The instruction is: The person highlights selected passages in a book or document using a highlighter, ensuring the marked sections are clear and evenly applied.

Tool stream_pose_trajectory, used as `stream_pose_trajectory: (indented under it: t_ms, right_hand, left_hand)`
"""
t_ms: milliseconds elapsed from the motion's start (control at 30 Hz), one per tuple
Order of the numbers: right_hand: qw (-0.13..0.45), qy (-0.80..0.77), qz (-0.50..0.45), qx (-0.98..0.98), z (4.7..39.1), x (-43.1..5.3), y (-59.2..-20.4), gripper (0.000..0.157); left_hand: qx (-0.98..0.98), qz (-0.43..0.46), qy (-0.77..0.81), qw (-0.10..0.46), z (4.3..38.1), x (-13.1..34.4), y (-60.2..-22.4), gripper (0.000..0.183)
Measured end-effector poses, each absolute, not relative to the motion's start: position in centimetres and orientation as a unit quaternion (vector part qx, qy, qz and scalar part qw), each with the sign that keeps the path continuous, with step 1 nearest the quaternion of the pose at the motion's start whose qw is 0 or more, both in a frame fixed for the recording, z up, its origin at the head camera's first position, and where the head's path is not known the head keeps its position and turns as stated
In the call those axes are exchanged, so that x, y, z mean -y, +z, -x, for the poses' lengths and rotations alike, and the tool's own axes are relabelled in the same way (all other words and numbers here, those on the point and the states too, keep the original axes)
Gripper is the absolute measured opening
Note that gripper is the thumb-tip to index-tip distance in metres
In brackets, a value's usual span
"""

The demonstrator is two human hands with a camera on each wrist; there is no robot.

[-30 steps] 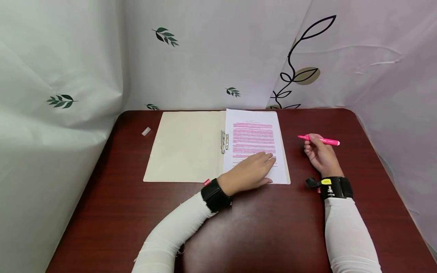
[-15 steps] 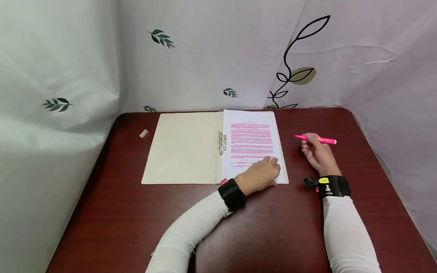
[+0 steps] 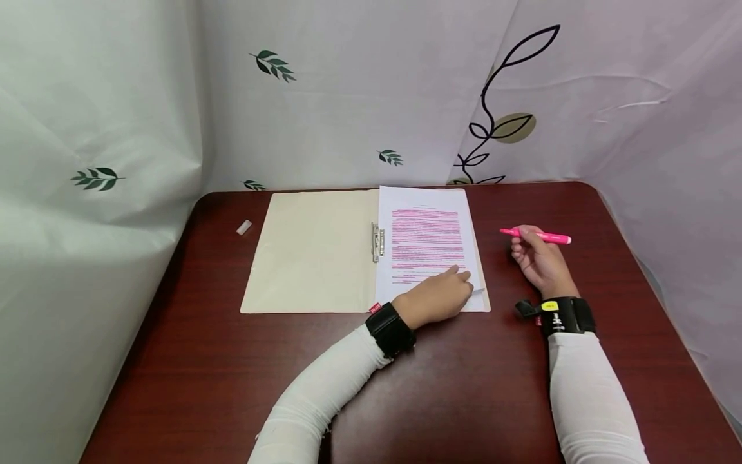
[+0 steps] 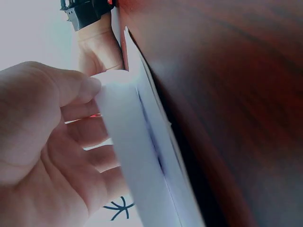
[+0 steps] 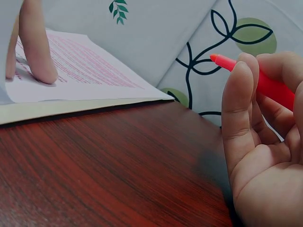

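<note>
A page (image 3: 429, 200) with many lines marked pink lies on the right side of an open cream folder (image 3: 315, 251). My left hand (image 3: 437, 299) pinches the page near its lower right corner. In the left wrist view the sheet (image 4: 118, 123) is bent up at its edge between the thumb and fingers, away from what lies under it. One fingertip still touches the page in the right wrist view. My right hand (image 3: 542, 261) holds a pink highlighter (image 3: 556, 239) to the right of the folder, its bare tip pointing left, above the table.
A metal clip (image 3: 378, 242) sits at the folder's spine. A small whitish block (image 3: 243, 227) lies left of the folder. The dark red-brown table (image 3: 191, 361) ends at the back against a leaf-patterned white curtain (image 3: 348, 96).
My left hand has slid right towards the page's lower right corner, its fingers have drawn in, and the corner has bent up. The right hand keeps its grip on the highlighter.
</note>
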State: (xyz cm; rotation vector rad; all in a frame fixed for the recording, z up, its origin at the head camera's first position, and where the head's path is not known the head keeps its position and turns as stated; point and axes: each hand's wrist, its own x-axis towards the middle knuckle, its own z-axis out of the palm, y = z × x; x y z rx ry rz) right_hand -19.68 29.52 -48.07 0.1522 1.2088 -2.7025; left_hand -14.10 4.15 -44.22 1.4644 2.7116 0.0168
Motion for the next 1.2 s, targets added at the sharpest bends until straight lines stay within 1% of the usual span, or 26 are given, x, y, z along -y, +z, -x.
stream_pose_trajectory:
  t_ms: [200,333,433,533,667,800,933,1200]
  right_hand:
    - [0.090,-0.909,-0.049,-0.405,19.7,-29.6,-48.0,0.019]
    - [0.091,-0.910,-0.046,-0.403,19.7,-29.6,-48.0,0.021]
    - [0.093,-0.909,-0.042,-0.403,19.8,-29.5,-48.0,0.021]
    - [0.092,-0.909,-0.042,-0.403,19.8,-29.5,-48.1,0.021]
    - [0.089,-0.912,-0.043,-0.397,19.8,-29.5,-48.1,0.021]
    - [0.090,-0.912,-0.046,-0.397,19.7,-29.6,-48.1,0.020]
    - [0.091,-0.909,-0.049,-0.403,19.7,-29.6,-48.2,0.020]
    - [0.087,-0.909,-0.049,-0.405,19.7,-29.5,-48.2,0.020]
  left_hand:
    - [-0.895,-0.432,0.106,0.039,14.1,-3.9,-44.2,0.024]
    - [-0.902,-0.397,0.171,0.014,14.2,-3.7,-43.9,0.025]
    - [-0.907,-0.345,0.242,0.006,14.2,-3.5,-43.5,0.024]
    - [-0.904,-0.289,0.315,0.003,14.2,-3.0,-43.1,0.017]
    - [-0.887,-0.237,0.397,-0.004,14.0,-2.0,-42.3,0.008]
    - [-0.850,-0.191,0.490,-0.011,13.8,-0.6,-41.4,0.006]
    - [-0.816,-0.167,0.551,-0.040,13.4,1.0,-40.6,0.004]
    - [-0.803,-0.167,0.562,-0.109,12.5,4.4,-39.7,0.006]
